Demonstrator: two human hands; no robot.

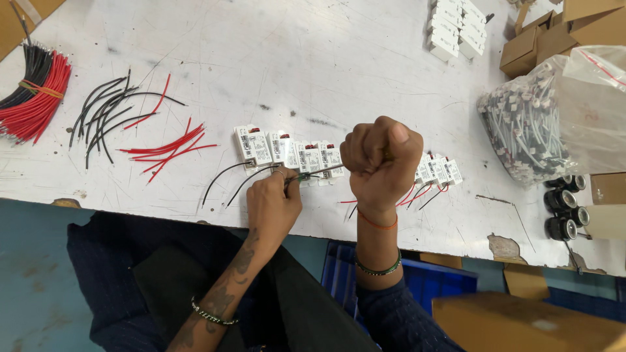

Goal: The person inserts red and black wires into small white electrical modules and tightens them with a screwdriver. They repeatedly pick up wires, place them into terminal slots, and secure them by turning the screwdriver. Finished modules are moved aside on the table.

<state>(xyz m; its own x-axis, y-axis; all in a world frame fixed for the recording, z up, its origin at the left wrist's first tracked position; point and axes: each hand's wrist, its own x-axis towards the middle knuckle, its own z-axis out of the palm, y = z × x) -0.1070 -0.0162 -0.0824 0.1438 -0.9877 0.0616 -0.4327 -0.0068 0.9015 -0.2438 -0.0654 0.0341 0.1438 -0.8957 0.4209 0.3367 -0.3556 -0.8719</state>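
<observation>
Item: row of small white modules (287,151), rectangular, each with a red part near the top edge. They lie side by side across the middle of the scratched white table (313,58), running from left of the left hand to right of the right hand.

Left hand (274,202): fingers curled shut in a pinch around a thin tool with a green part (301,175). The tool's slim shaft points right and slightly up, ending at the lower edge of the modules in the middle of the row. The fingertips sit just below the row, near the module at its left end; black wires (225,179) trail from that module down and left, passing beside the hand.

Right hand (381,163): closed into a tight fist, knuckles up, raised over the row and covering part of it. Whether it holds anything inside cannot be told. Modules show on either side of the fist; red and black wire ends (417,194) stick out below it on the right.

Surroundings:
- loose red wires (169,150) and loose black wires (107,111), cut lengths, left of the row, well apart from the hands.
- banded bundle of red and black wires (32,91), far left edge.
- stack of white modules (453,26), top of the table.
- clear bag of small wired parts (528,124), right.
- black round parts (564,205), below the bag.
- brown cartons (541,39), top right.
</observation>
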